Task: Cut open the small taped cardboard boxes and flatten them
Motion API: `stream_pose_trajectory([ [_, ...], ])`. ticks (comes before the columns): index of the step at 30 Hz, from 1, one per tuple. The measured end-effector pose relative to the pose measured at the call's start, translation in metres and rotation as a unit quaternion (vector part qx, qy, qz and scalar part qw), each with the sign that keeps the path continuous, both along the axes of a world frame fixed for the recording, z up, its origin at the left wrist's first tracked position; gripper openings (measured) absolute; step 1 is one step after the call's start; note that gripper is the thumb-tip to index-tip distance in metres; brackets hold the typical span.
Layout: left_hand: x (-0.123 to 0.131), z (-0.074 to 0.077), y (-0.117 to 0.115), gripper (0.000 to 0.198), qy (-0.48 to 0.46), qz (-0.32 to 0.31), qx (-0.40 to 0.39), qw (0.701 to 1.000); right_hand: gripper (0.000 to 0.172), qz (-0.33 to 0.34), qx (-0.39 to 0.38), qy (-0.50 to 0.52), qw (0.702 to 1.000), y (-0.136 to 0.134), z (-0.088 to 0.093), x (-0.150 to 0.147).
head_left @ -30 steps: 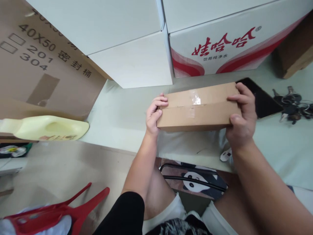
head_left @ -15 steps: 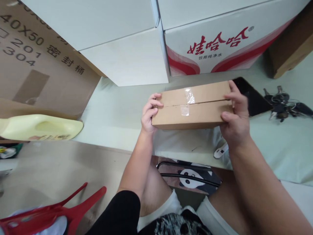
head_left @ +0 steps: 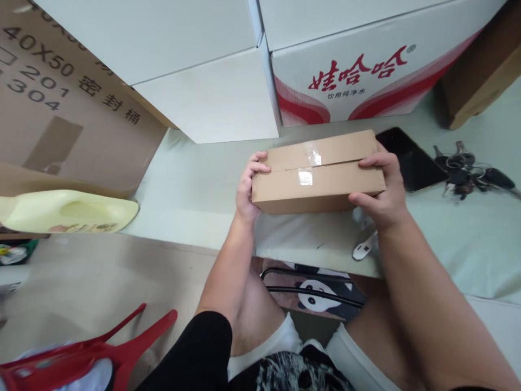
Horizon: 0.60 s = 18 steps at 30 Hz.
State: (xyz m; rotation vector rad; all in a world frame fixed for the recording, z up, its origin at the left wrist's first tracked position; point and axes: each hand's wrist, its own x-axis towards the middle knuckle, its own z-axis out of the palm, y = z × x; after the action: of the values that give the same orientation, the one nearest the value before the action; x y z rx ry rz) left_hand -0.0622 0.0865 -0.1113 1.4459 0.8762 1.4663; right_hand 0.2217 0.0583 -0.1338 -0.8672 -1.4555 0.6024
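Note:
A brown cardboard box (head_left: 334,182) is held between my two hands over the light green tabletop (head_left: 195,190). Across its lengthwise seam sit two short pieces of clear tape (head_left: 312,153); the seam gapes slightly toward the right end. My left hand (head_left: 249,187) grips the left end, fingertips on the upper face. My right hand (head_left: 385,187) clasps the right end, its thumb on the front edge and a finger by the seam. Behind the right hand lies a black phone (head_left: 411,160), partly covered. A white plug or power strip (head_left: 365,247) shows below the box.
White cartons (head_left: 215,103) and a red-and-white water carton (head_left: 382,98) stand at the back. A large brown carton (head_left: 81,141) and a pale yellow bottle (head_left: 73,212) are at the left. Keys (head_left: 464,171) lie at right. A red plastic stool or chair (head_left: 122,353) is on the floor.
The box has tilted a little, its right end shifting left and showing more of the front side. My right hand has moved slightly left with it, uncovering more of the phone.

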Motion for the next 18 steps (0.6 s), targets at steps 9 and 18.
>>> stream_pose_trajectory([
  [9, -0.022, -0.01, 0.008, 0.074, 0.101, -0.084, 0.086, 0.988, 0.059, -0.032, -0.108, 0.055, 0.992, 0.001, 0.03, 0.0],
  [18, -0.016, -0.012, 0.002, 0.07, 0.037, -0.05, 0.054, 0.997, 0.07, -0.014, -0.216, 0.135, 0.967, 0.002, 0.033, -0.001],
])
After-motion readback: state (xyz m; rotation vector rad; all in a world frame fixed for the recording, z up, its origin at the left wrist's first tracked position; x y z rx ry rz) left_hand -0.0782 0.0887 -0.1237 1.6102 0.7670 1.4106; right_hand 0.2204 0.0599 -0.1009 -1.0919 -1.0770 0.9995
